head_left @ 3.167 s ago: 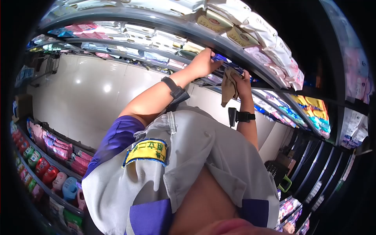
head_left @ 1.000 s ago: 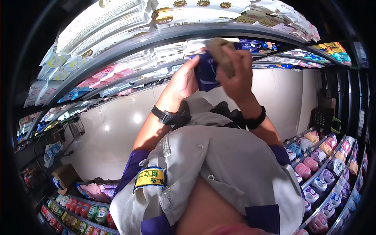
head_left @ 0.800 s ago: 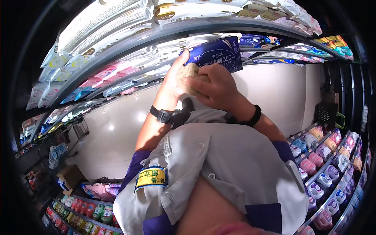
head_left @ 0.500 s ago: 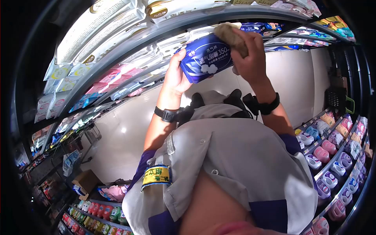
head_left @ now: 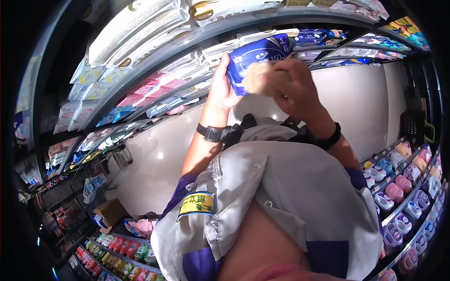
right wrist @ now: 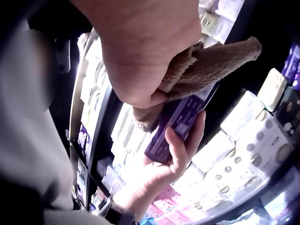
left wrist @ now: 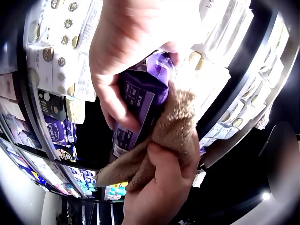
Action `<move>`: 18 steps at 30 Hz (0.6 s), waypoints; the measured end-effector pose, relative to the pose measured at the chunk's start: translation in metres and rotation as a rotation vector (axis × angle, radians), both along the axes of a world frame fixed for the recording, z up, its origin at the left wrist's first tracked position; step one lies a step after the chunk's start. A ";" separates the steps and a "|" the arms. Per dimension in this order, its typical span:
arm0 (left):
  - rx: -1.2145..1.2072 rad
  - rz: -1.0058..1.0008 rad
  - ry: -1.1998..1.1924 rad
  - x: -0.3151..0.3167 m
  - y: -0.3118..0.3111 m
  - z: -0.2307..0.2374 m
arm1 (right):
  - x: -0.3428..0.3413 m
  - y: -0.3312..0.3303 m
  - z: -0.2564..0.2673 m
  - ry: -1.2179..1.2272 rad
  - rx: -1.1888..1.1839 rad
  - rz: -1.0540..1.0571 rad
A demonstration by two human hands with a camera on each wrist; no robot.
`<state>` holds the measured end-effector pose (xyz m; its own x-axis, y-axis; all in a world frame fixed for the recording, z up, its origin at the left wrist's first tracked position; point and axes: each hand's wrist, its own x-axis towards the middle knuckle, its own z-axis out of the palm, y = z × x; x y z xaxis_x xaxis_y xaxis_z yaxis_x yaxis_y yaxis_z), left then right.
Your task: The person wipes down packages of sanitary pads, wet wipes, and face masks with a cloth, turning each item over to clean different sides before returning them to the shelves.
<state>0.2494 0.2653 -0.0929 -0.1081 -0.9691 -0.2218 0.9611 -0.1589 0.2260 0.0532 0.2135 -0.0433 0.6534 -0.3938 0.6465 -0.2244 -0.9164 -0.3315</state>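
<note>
A purple-blue package is gripped at its left end by my left hand, thumb on the front edge. My right hand clutches a brown cloth over the lower front of the package. In the left wrist view, my left hand curls round the package, and the cloth lies against its side, bunched in my right hand. The right wrist view has the cloth under my right hand, with my left hand beneath the package.
Shelves with white packs curve across the top, pink packs below them. Bottles stand on shelves at lower right and lower left. A cardboard box sits near the left shelves; pale floor lies between.
The package came away from the shelf area into my left hand. Since half a second ago, my right hand has moved the cloth from the package's upper right corner down and left across its front.
</note>
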 end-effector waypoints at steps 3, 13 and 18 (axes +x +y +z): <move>-0.221 -0.065 -0.179 0.006 0.007 -0.006 | -0.014 -0.010 0.000 -0.087 0.141 -0.134; -0.340 0.115 -0.939 0.014 0.020 0.024 | -0.009 -0.021 0.007 -0.076 0.182 -0.146; -0.367 0.213 -1.210 0.011 0.027 0.032 | 0.000 -0.023 0.029 -0.255 0.247 -0.261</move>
<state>0.2605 0.2919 -0.0607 0.1382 -0.9671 0.2134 0.1122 0.2294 0.9668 0.0530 0.1902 -0.0146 0.3432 -0.6875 0.6399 -0.3207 -0.7261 -0.6082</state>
